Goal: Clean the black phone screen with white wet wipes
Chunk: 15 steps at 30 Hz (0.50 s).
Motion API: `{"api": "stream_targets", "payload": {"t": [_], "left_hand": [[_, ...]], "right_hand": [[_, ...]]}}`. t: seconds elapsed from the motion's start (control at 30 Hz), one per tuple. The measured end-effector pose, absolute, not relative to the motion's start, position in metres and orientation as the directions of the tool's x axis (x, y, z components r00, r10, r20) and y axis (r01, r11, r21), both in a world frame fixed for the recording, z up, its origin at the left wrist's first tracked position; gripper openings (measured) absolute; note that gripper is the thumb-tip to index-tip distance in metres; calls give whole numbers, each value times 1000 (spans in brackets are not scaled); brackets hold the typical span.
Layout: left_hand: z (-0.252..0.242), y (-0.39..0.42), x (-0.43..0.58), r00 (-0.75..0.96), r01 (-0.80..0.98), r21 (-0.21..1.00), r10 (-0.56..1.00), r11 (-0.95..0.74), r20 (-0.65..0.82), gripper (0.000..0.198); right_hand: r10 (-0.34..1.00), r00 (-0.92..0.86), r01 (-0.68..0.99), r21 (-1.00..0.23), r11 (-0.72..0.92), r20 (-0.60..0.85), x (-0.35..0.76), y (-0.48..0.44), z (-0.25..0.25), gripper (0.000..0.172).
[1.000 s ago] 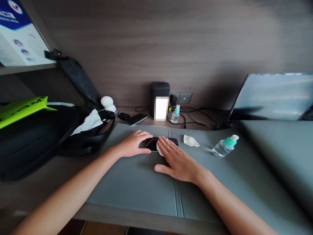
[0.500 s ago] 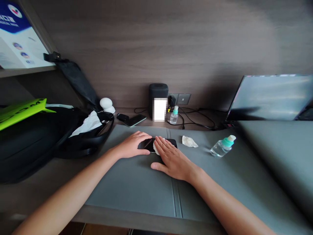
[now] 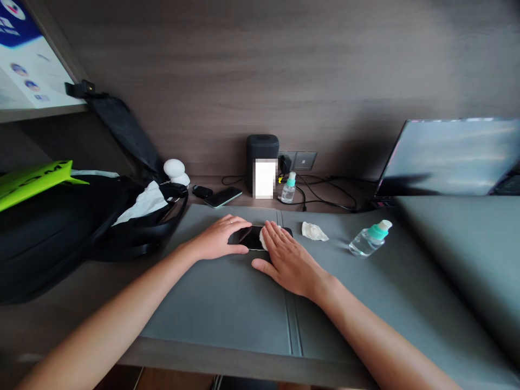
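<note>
A black smartphone (image 3: 254, 238) lies screen up on the grey desk mat (image 3: 219, 303). My left hand (image 3: 221, 237) grips its left end, with the fingers at the far edge and the thumb at the near edge. Under the straight fingers of my right hand (image 3: 286, 257), a white tissue (image 3: 263, 238) is pressed against the screen. My right thumb sticks out to the side over the mat. Most of the tissue and part of the phone are hidden by that hand. A crumpled white tissue (image 3: 314, 231) rests on the mat to the right.
A clear bottle (image 3: 368, 240) with a teal collar leans at the right; a smaller one (image 3: 288, 189) stands behind. At the back are another phone (image 3: 223, 197), a black cylindrical device (image 3: 262, 149) and cables (image 3: 325, 189). A black bag (image 3: 134, 238) is left, a laptop (image 3: 450, 157) right.
My right hand and the tissue have slid slightly right along the phone, baring more of the screen. My left hand keeps its grip. The view has shifted a little.
</note>
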<state>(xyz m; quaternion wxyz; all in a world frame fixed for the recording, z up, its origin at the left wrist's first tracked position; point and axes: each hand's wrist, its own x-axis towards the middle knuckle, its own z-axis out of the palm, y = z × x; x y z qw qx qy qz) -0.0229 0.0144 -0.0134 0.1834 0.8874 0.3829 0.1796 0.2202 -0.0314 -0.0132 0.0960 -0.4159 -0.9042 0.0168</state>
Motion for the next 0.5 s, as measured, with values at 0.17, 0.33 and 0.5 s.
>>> {"api": "stream_targets", "payload": {"t": [0.17, 0.33, 0.5], "left_hand": [[-12, 14, -23, 644, 617, 461, 746, -638, 172, 55], [-13, 15, -23, 644, 617, 456, 744, -642, 177, 55], [-13, 14, -23, 645, 620, 448, 744, -644, 175, 56]], "right_hand": [[752, -645, 741, -129, 659, 136, 225, -30, -16, 91], [757, -638, 745, -135, 653, 141, 226, -26, -17, 90], [764, -638, 748, -157, 645, 97, 227, -29, -15, 94]]}}
